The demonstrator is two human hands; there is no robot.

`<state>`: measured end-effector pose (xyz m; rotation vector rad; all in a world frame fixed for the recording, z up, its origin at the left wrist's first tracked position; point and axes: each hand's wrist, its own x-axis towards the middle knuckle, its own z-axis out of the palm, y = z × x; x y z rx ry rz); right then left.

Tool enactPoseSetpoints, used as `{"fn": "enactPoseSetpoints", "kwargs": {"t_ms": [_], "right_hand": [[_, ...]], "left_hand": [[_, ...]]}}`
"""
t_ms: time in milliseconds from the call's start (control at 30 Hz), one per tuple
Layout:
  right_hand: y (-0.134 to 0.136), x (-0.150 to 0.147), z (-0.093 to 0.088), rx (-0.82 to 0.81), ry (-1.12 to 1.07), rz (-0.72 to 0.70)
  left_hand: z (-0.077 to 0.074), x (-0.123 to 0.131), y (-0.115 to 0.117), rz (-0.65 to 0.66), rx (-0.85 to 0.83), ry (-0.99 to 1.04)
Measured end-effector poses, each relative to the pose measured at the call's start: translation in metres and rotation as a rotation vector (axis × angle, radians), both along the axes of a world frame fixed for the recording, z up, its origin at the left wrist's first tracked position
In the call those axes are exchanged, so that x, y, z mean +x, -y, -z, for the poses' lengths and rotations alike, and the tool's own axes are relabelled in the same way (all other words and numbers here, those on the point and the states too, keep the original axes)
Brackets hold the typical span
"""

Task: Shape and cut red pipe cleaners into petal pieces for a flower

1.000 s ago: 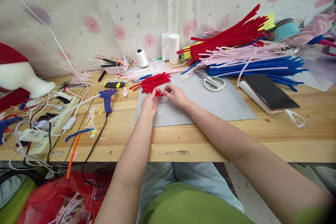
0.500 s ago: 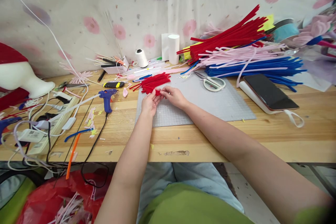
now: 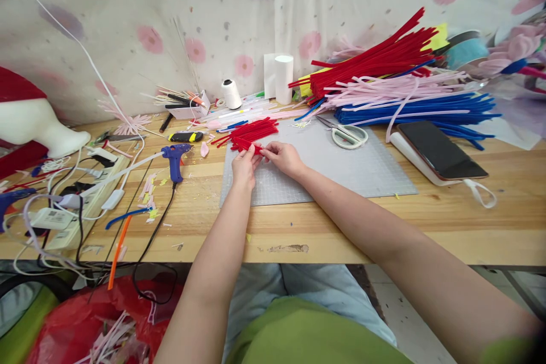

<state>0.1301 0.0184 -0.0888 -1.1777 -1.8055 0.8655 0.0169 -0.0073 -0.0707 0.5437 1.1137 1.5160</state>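
Observation:
Above the left part of the grey cutting mat [image 3: 341, 176], my left hand [image 3: 244, 168] pinches a small red fuzzy piece [image 3: 257, 149]. My right hand [image 3: 283, 158] closes its thumb and fingers on the right end of that same piece. Just beyond my fingers lies a pile of short red fuzzy stems [image 3: 258, 129], at the mat's upper left edge. Scissors [image 3: 350, 136] with pale handles rest on the mat to the right.
Blue glue gun [image 3: 174, 162] and yellow-black cutter [image 3: 185, 137] lie left. Cables surround a power strip [image 3: 72, 227]. Long red [image 3: 371, 62], pink [image 3: 384, 91] and blue stems [image 3: 418, 109] are piled back right, near a phone [image 3: 441, 149].
Both hands still hold the red piece, and my left fingers have closed up slightly around it. The view has shifted a little.

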Motion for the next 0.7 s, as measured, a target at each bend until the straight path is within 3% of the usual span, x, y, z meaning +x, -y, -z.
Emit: {"fn": "enactPoseSetpoints", "kwargs": {"t_ms": [267,433,600,700], "right_hand": [[0.005,-0.004,0.0,0.172,0.051,-0.042],[0.0,0.001,-0.001,0.126,-0.045,0.022],[-0.005,0.001,0.003,0.036,-0.108,-0.15],[-0.006,0.0,0.003,-0.002,-0.15,-0.166]], "left_hand": [[0.004,0.004,-0.002,-0.074,0.05,-0.055],[0.004,-0.001,-0.003,0.004,0.015,-0.02],[0.004,-0.005,-0.003,0.079,-0.007,-0.025],[0.004,-0.006,-0.003,0.081,-0.021,-0.057]]}}
